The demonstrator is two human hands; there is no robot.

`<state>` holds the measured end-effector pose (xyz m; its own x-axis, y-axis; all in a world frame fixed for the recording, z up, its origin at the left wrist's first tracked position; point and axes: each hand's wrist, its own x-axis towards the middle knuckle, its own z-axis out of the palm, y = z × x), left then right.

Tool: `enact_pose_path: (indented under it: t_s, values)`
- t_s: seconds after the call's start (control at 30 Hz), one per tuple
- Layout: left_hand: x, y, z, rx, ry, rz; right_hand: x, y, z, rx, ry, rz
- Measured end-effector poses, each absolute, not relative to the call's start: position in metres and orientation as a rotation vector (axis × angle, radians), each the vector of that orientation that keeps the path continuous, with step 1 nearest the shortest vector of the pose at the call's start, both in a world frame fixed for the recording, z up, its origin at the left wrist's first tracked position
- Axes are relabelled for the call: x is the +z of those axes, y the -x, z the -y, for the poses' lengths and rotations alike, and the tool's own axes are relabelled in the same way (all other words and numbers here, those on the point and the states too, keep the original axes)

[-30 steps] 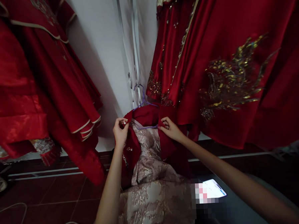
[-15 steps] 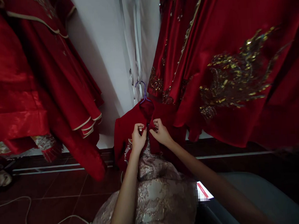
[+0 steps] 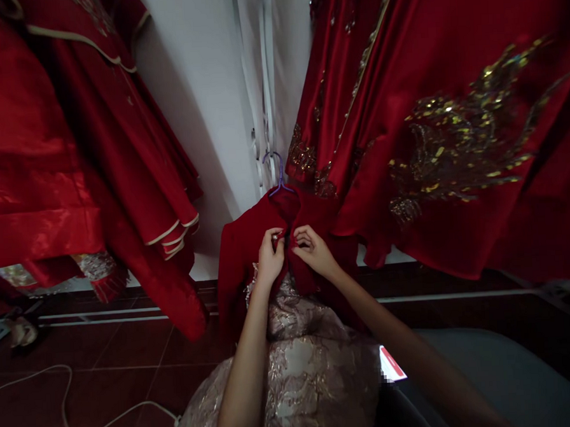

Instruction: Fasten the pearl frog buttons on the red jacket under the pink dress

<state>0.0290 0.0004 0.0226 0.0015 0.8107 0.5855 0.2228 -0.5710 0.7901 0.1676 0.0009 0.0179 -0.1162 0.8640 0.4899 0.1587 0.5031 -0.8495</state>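
Note:
A dark red jacket (image 3: 239,244) hangs on a purple hanger (image 3: 281,175) in front of me, its collar spread apart at the top. My left hand (image 3: 270,257) is closed on the jacket's left front edge just below the collar, with a pinch of thumb and fingers. Opposite it, my right hand (image 3: 315,250) pinches the other front edge, fingers curled. Beaded trim shows beside my left wrist. Below the hands spreads a shiny patterned beige fabric (image 3: 298,372). Any fastener between the fingertips is too small to make out.
Red garments (image 3: 133,151) hang at the left, and a red robe (image 3: 439,243) with gold sequins hangs at the right. A white cable (image 3: 119,423) crosses the tiled floor. A lit screen (image 3: 392,364) lies by a grey seat (image 3: 469,363). A pale rail (image 3: 442,296) runs low behind.
The view has shifted slightly, so the scene sits a little further right. Both hands stay at the jacket's front edges, with small finger movements and the fingertips slightly closer to the collar.

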Motion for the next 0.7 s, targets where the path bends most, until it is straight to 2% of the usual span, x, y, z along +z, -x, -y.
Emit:
enact_pose_path:
  t_s: [0.3, 0.5, 0.7]
  values:
    - [-0.001, -0.034, -0.003, 1.715, -1.429, -1.070, 0.018, -0.175, -0.004, 0.841, 0.866, 1.611]
    - [0.011, -0.024, 0.004, 1.598, -1.752, -1.306, 0.016, -0.172, -0.005, 0.740, 0.932, 1.618]
    - [0.032, -0.013, 0.009, 1.361, -2.128, -1.257, 0.011, -0.167, -0.005, 0.705, 0.900, 1.536]
